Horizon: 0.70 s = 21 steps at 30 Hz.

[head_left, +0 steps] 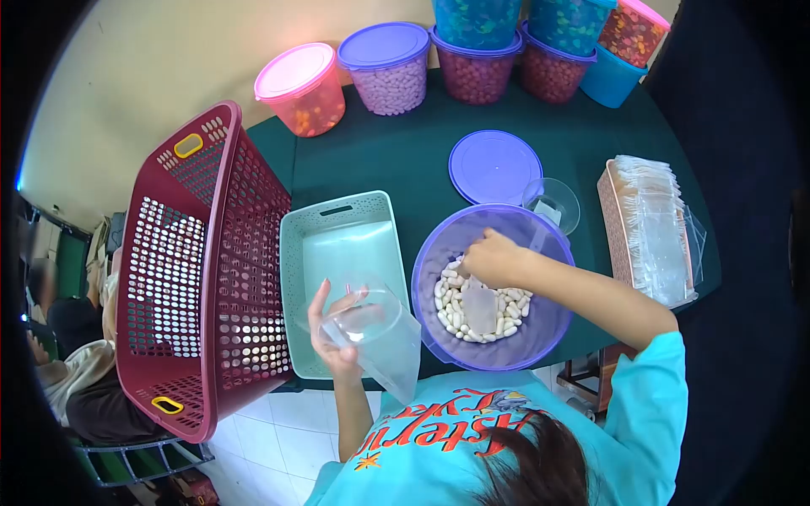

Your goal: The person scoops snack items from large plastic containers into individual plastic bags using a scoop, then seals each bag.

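Observation:
My left hand (337, 333) holds a clear plastic bag (392, 350) with its mouth spread round, above the right edge of a pale green basket (295, 253). Inside a purple tub (553, 316), my right hand (492, 257) is closed over white, capsule-shaped pieces (451, 312). A translucent flat piece (480, 309) lies below its fingers on the pieces; whether the fingers grip it is unclear. Behind the tub lie a purple lid (495, 166) and a clear round dish (567, 198).
A tall maroon basket (228, 253) stands at the left. Lidded tubs (388, 80) line the back of the green table. On the right is a pink basket (620, 228) of clear bags (654, 223). Another person (84, 371) is partly visible at far left.

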Each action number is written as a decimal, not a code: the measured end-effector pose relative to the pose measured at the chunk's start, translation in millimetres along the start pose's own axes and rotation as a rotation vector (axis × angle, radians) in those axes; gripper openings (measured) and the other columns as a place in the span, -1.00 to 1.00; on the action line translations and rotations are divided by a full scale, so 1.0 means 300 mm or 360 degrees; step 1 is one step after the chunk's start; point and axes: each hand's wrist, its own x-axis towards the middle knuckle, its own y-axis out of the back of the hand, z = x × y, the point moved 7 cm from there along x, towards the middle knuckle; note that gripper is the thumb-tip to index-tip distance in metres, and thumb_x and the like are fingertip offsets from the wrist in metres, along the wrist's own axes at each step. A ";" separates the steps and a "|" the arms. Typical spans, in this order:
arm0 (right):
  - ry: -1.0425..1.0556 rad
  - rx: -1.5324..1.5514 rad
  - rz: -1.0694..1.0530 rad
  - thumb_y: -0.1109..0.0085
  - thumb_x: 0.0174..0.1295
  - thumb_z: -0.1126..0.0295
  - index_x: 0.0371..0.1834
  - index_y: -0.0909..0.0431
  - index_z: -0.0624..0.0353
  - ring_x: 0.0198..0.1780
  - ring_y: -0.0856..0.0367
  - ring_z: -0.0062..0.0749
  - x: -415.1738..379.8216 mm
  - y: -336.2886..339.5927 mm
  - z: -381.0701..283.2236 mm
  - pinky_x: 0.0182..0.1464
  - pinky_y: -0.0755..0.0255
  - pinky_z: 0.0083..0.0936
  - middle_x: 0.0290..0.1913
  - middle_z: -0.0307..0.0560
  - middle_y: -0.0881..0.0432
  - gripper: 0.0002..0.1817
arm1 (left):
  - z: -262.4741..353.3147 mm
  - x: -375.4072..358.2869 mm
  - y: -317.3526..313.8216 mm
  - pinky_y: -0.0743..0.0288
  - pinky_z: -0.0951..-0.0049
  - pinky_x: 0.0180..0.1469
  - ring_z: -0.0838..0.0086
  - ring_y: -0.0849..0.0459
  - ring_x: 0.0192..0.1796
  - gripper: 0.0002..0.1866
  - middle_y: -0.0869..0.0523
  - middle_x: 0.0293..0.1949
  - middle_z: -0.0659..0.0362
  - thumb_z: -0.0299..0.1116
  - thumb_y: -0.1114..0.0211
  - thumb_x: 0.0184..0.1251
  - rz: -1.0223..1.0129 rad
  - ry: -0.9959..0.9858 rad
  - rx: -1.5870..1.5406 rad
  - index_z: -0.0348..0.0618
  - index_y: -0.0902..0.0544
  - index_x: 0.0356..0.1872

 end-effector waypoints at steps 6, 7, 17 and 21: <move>0.0077 -0.0399 -0.0724 -0.03 -0.05 0.42 -0.38 -0.59 -0.05 -0.15 -0.54 -0.32 0.126 -0.222 0.018 -0.07 -0.27 -0.31 -0.33 -0.16 -0.59 -0.82 | -0.064 -0.002 -0.002 -0.55 0.18 -0.20 0.17 -0.58 -0.18 0.01 -0.38 -0.01 -0.12 -0.03 -0.37 -0.17 0.0356 0.0199 -0.0100 -0.19 0.05 0.26; 0.0095 -0.0407 -0.0638 -0.03 -0.04 0.40 -0.41 -0.60 -0.05 -0.17 -0.55 -0.33 0.130 -0.227 0.015 -0.08 -0.28 -0.33 -0.35 -0.17 -0.59 -0.84 | -0.066 -0.002 0.006 -0.55 0.18 -0.20 0.17 -0.58 -0.18 0.01 -0.38 -0.01 -0.12 -0.03 -0.37 -0.17 0.0388 0.0208 -0.0088 -0.19 0.05 0.26; 0.0379 -0.0629 0.0078 -0.01 -0.05 0.34 -0.54 -0.60 0.02 -0.19 -0.45 -0.43 0.117 -0.236 -0.031 -0.18 -0.28 -0.45 -0.40 -0.29 -0.56 -0.86 | -0.054 0.013 -0.033 -0.38 0.26 -0.03 0.23 -0.45 -0.01 0.15 -0.24 0.12 -0.07 -0.13 -0.48 -0.41 0.0007 0.0106 0.0243 -0.26 0.06 0.26; 0.0250 -0.0568 -0.0173 -0.09 -0.07 0.35 -0.52 -0.60 0.07 -0.20 -0.49 -0.40 0.104 -0.171 -0.019 -0.14 -0.28 -0.46 -0.38 -0.27 -0.56 -0.88 | -0.033 0.012 -0.017 -0.31 0.25 0.03 0.22 -0.42 0.04 0.21 -0.28 0.11 -0.07 -0.03 -0.54 -0.54 -0.0025 0.0098 0.0263 -0.33 -0.02 0.23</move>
